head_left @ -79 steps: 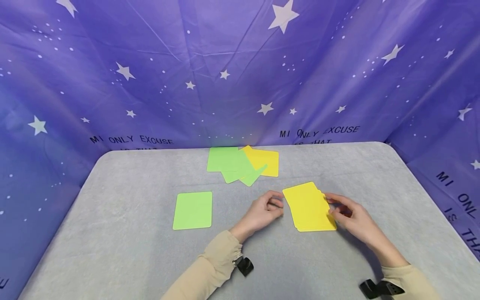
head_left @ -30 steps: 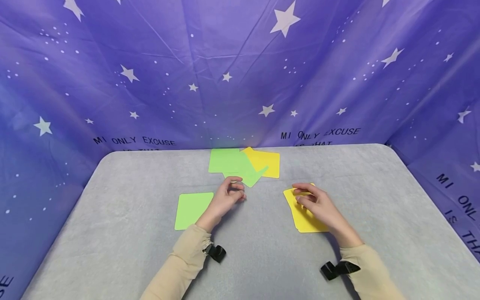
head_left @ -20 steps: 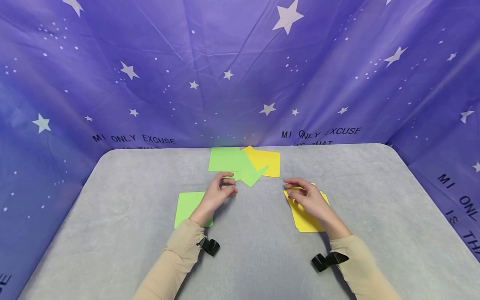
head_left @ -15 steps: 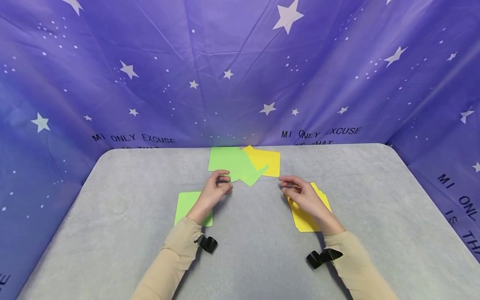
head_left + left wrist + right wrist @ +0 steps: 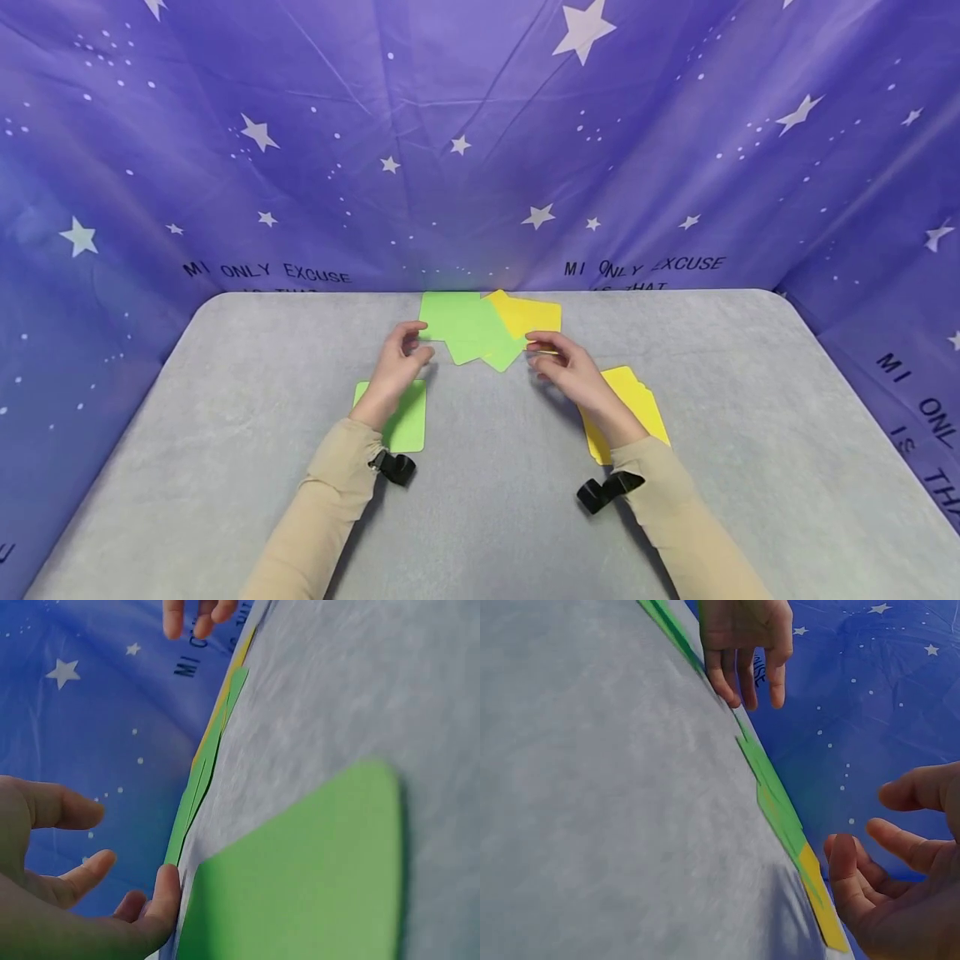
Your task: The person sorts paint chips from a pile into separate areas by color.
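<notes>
Overlapping green cards (image 5: 459, 321) and a yellow card (image 5: 529, 315) lie in a spread pile at the table's back edge. My left hand (image 5: 397, 360) is at the pile's left side, fingers loosely bent, holding nothing. At the pile's right side hovers my right hand (image 5: 567, 367), its fingertips overlapping the yellow card in the head view and nothing in its grasp. Under my left wrist a separate green card (image 5: 408, 421) lies flat, partly hidden. A stack of yellow cards (image 5: 633, 398) sits beneath my right wrist and is partly covered by it.
A grey cloth-covered table (image 5: 487, 500) carries all the cards. Behind it and at both sides hangs a purple-blue curtain (image 5: 322, 100) with white stars and lettering. Each wrist wears a black camera mount (image 5: 393, 467).
Both hands have moved from the yellow stack toward the back pile, the left hand going left and forward, the right hand left and forward over the stack. The cards stay where they were.
</notes>
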Available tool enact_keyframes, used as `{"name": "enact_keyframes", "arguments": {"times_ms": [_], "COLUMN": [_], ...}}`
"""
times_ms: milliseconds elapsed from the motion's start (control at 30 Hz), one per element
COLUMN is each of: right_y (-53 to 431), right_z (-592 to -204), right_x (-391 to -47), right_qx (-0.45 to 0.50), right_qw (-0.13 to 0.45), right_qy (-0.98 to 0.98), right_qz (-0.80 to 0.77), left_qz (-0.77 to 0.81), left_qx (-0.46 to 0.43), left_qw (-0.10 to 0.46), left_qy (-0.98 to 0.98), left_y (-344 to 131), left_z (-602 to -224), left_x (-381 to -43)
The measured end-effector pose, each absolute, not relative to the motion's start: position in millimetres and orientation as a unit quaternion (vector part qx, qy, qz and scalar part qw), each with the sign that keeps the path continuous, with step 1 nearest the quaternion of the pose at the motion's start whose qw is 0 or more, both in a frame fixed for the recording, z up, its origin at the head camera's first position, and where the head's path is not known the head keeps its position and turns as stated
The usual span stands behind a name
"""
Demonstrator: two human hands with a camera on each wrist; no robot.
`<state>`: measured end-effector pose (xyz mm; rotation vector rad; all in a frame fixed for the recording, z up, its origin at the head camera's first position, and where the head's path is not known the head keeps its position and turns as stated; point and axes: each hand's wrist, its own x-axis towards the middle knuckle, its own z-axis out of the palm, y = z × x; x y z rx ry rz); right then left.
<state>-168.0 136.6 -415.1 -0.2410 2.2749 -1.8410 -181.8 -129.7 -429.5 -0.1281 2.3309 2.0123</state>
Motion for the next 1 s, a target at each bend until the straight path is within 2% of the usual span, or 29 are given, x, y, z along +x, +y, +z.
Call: {"name": "enact_keyframes", "arguments": {"times_ms": [167,467,700,1000], "right_y": [127,112,105,92], "right_z": [-412,-415,-410,-405], "right_x": [-178,-198,-212,-224], "right_qx": [-0.092,-0.102,-0.063,-0.02], "right_qw": [0.112,0.167,0.203,0.223], "right_qy": [0.753,0.705,0.661,0.626], "right_qz": [-0.642,-0.682,-0.72,-0.747], "left_qz": [0.67,0.704,0.76,0.751], "left_qx": [-0.045,-0.04,-0.077,-0.099], "left_qw": [0.038,0.054,0.08,0.068], "left_qy": [0.74,0.707,0.64,0.649], "left_y": [-136,-146,-150,-152], "left_z": [-428,-429,-427,-420], "left_x": [-187,-195,-199,-207]}}
